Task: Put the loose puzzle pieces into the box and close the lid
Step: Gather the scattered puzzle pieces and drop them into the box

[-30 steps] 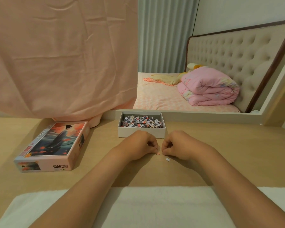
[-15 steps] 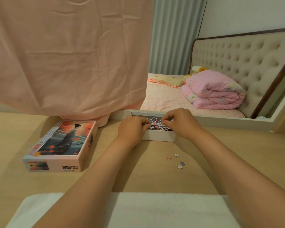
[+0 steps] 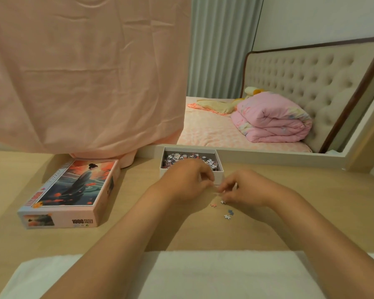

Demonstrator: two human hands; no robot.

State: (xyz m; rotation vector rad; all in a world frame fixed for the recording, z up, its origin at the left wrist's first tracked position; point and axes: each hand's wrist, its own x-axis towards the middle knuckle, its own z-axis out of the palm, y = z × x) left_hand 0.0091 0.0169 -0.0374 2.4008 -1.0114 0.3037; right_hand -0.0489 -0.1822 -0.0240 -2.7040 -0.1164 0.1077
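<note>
Four loose pieces lay on worktop. Just above them, left hand and right hand, fingers curled, blurred; cannot tell if either pinched a piece. Behind: open box, part-filled. Lid well left.

We saw a table of pale wood grain, smooth and matt. The box looked like plain white card, dull in finish, while its lid was printed card with a faint sheen. The loose pieces seemed thin printed card. The pink cloth was creased, matt fabric; the white cloth looked soft and fuzzy. The headboard was buttoned beige upholstery, the quilt puffy stitched cloth, the curtain pleated fabric.
</note>
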